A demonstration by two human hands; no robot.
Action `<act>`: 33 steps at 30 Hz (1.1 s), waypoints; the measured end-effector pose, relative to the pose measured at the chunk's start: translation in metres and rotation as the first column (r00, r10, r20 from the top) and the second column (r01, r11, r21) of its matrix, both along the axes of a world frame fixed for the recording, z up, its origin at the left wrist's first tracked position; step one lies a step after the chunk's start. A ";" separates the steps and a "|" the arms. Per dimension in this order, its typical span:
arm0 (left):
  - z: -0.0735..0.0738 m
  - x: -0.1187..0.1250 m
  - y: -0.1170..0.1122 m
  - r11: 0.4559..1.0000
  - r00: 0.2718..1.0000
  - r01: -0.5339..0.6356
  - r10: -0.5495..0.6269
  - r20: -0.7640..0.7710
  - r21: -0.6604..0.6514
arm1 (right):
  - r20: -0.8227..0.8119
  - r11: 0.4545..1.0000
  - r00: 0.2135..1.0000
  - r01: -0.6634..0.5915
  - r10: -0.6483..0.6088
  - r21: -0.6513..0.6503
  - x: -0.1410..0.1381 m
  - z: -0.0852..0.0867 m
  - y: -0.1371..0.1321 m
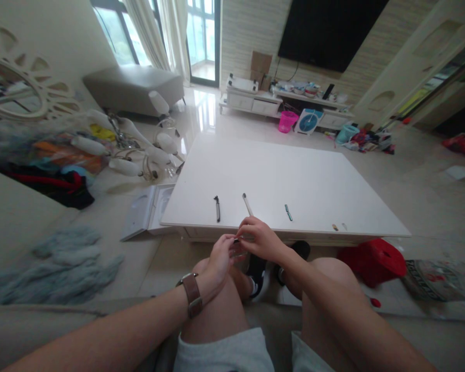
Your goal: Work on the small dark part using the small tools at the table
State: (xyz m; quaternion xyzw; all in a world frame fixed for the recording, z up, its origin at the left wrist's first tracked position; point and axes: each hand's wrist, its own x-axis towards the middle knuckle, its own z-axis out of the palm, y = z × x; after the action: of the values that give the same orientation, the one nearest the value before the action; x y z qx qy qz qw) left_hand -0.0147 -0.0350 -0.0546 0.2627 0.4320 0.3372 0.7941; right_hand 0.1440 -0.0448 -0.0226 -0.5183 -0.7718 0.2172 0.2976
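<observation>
My left hand (221,259), with a brown-strapped watch (191,293) on its wrist, is in front of the table's near edge with its fingers curled. My right hand (262,241) meets it from the right, its fingers bent and pinched together. Between the fingertips is a small dark, shiny thing (236,241), mostly hidden and too small to name. On the white table (271,175) just beyond lie a slim dark-headed brush with a pale handle (248,207), a dark razor-like tool (217,208) and a slim teal tool (289,212).
Two tiny pieces (335,227) lie near the table's right front edge. An opened white box (151,209) is on the floor at left, below a white-shaded lamp (126,165). A red bag-like thing (377,262) stands right of my knees. My feet (258,274) are under the table edge.
</observation>
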 end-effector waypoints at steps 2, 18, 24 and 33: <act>0.001 0.000 -0.001 1.000 1.000 0.012 -0.012 -0.007 0.004 | -0.001 1.000 1.000 0.016 -0.016 0.004 0.000 0.000 0.000; -0.001 0.002 0.000 0.999 0.997 0.019 -0.017 -0.070 0.028 | 0.016 0.999 0.999 0.030 -0.030 -0.012 0.000 0.000 0.000; -0.004 0.002 -0.001 0.997 0.997 0.039 -0.033 -0.076 0.067 | 0.049 0.999 0.999 0.018 -0.016 -0.045 0.001 -0.002 -0.001; -0.002 0.001 -0.001 0.995 0.994 0.053 -0.045 -0.096 0.079 | 0.042 0.997 0.999 0.004 -0.001 -0.075 0.000 -0.002 0.000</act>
State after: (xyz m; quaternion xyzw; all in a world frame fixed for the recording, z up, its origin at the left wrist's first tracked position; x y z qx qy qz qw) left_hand -0.0140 -0.0361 -0.0562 0.3211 0.4483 0.3223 0.7694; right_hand 0.1439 -0.0451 -0.0243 -0.5347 -0.7684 0.2349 0.2618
